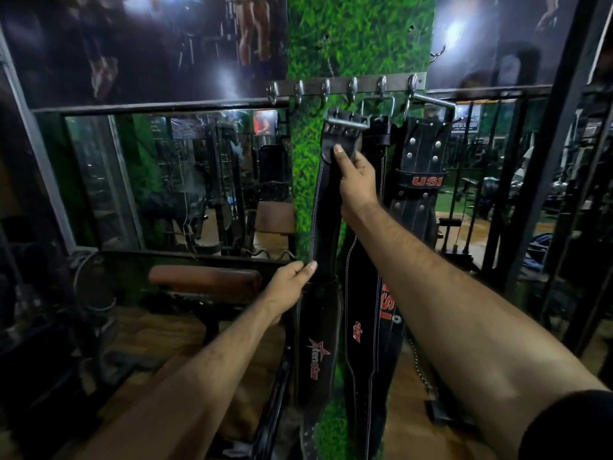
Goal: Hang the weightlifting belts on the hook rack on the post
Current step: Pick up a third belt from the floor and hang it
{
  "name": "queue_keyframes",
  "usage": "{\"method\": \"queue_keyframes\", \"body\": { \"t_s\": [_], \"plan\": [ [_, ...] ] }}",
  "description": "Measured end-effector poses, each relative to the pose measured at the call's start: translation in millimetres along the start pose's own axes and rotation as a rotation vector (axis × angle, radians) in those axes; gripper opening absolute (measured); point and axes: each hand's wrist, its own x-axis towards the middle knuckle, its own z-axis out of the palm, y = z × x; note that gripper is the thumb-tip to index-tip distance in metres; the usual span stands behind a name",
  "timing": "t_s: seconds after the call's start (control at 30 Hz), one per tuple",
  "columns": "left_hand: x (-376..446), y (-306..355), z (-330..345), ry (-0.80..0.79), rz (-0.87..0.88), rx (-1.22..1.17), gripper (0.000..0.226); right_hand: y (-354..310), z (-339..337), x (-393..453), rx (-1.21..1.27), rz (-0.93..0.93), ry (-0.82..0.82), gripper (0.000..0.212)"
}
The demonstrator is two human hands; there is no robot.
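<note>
A metal hook rack [345,85] with several hooks is fixed across a grass-patterned post [361,34]. A black belt with a red star logo [320,327] hangs down the post, its steel buckle [348,122] just under a middle hook. My right hand [356,179] grips this belt just below the buckle. My left hand [292,282] pinches the belt's left edge lower down. A second black belt [363,327] hangs right beside it from a hook. A studded belt marked USI [421,174] hangs from the hook furthest right.
A brown padded bench [205,278] stands low at the left. A mirror [179,180] covers the wall left of the post. A dark steel machine frame [544,154] rises at the right. A chain [421,370] dangles near the floor.
</note>
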Motion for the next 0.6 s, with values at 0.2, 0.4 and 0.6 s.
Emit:
{"method": "queue_keyframes", "body": {
  "t_s": [0.2, 0.4, 0.6],
  "plan": [
    [21.4, 96.8, -15.7, 0.106, 0.193, -0.103, 0.038, -6.1, 12.3, -15.2, -0.207, 0.009, -0.126, 0.014],
    [28.9, 143.4, 1.5, 0.285, 0.419, -0.242, 0.028, -13.6, 17.4, -28.0, -0.356, 0.032, -0.158, 0.036],
    [48.6, 143.5, -9.1, 0.213, 0.357, -0.410, 0.096, 71.2, -39.1, -102.2, -0.475, 0.060, -0.216, 0.024]
  ]
}}
